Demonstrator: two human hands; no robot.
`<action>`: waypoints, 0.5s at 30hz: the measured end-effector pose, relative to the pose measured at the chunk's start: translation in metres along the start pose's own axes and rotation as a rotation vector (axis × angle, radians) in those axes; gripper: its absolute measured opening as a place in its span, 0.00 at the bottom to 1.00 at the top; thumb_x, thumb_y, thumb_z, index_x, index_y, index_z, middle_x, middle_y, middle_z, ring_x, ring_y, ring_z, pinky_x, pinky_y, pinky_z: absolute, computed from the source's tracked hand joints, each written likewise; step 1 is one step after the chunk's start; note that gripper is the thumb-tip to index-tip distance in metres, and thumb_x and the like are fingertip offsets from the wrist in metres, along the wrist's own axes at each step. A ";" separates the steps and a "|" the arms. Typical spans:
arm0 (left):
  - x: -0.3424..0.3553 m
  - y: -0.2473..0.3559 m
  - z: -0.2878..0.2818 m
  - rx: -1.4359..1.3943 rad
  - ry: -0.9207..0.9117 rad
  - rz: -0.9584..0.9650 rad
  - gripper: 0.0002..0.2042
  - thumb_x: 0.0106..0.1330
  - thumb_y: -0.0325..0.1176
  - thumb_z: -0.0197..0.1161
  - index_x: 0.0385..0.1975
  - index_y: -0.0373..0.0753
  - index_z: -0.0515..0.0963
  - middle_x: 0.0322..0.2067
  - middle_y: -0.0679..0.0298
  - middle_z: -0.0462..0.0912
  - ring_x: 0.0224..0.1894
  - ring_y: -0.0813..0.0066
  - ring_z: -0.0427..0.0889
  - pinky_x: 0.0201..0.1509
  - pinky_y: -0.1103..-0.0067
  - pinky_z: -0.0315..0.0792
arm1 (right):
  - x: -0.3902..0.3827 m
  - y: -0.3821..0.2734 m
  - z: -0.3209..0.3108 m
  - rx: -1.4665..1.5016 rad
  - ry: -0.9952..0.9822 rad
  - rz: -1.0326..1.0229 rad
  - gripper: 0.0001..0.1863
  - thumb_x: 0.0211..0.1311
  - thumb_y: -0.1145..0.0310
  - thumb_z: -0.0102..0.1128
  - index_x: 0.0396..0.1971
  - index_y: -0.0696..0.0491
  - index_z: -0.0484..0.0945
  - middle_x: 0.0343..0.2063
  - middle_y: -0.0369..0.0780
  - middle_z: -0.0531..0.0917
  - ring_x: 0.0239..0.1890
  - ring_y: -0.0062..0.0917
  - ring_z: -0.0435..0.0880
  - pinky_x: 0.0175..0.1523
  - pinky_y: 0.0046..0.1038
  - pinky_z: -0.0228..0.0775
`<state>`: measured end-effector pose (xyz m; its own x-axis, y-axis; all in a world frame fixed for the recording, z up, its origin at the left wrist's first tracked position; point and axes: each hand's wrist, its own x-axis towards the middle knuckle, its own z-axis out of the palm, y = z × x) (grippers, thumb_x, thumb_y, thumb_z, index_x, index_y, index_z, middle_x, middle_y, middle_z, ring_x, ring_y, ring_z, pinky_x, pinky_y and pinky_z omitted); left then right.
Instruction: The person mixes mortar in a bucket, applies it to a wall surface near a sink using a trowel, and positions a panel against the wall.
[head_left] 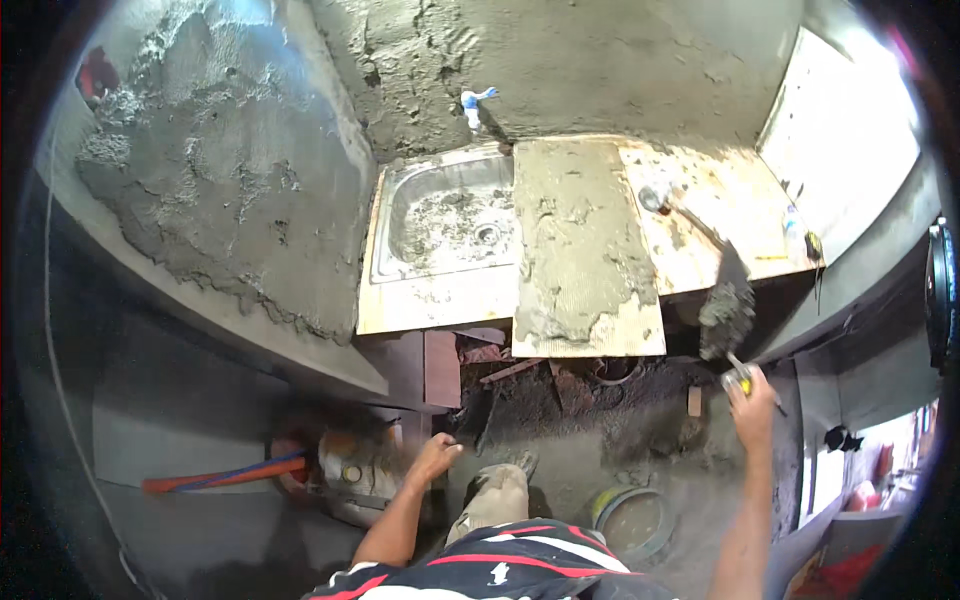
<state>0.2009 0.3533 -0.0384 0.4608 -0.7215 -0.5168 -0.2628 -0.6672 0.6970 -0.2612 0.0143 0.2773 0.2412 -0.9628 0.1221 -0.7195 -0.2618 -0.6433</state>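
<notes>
My right hand [750, 400] grips a pointed trowel [728, 300] by its handle, its raised blade carrying a lump of grey mortar, just off the counter's right front edge. My left hand [437, 455], low in the middle, is closed on a dark flat tool [478, 418], probably another trowel. Beyond them a board [560, 250] coated with grey mortar lies beside a dirty steel sink [440, 220]. On the pale counter [760, 230] at right lie a long-handled tool with a round head [655, 198], a plastic bottle [795, 225] and a small yellow-black object [812, 244].
Rough cement walls [220, 170] enclose the sink area, with a white-and-blue fitting [473, 105] above it. At my feet are a bucket [632, 522] of greyish liquid, a stained container [350, 470] with orange pipes [220, 478], and rubble [520, 385] under the counter. A cord hangs far left.
</notes>
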 end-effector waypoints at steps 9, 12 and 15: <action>-0.022 -0.032 -0.011 -0.377 0.151 -0.238 0.13 0.65 0.37 0.69 0.41 0.34 0.79 0.30 0.65 0.82 0.30 0.76 0.80 0.35 0.75 0.75 | 0.215 -0.176 0.136 -0.198 -0.310 -0.590 0.17 0.64 0.58 0.64 0.40 0.58 0.79 0.35 0.55 0.84 0.39 0.53 0.84 0.44 0.46 0.75; -0.022 -0.019 -0.011 -0.409 0.238 -0.263 0.14 0.65 0.37 0.69 0.42 0.34 0.79 0.30 0.64 0.82 0.30 0.76 0.80 0.35 0.75 0.76 | 0.263 -0.206 0.214 -0.156 -0.412 -0.580 0.19 0.65 0.54 0.62 0.39 0.57 0.78 0.34 0.58 0.84 0.40 0.55 0.84 0.45 0.48 0.75; -0.038 -0.004 -0.002 -0.394 0.361 -0.288 0.15 0.65 0.37 0.69 0.43 0.33 0.79 0.31 0.63 0.82 0.30 0.76 0.81 0.36 0.75 0.76 | 0.304 -0.221 0.295 -0.068 -0.430 -0.627 0.21 0.66 0.52 0.60 0.42 0.58 0.78 0.36 0.59 0.85 0.43 0.56 0.84 0.48 0.50 0.75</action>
<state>0.1858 0.3839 -0.0205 0.7430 -0.3676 -0.5593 0.2175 -0.6576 0.7212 0.1631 -0.2006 0.2333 0.8400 -0.5255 0.1351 -0.3998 -0.7678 -0.5006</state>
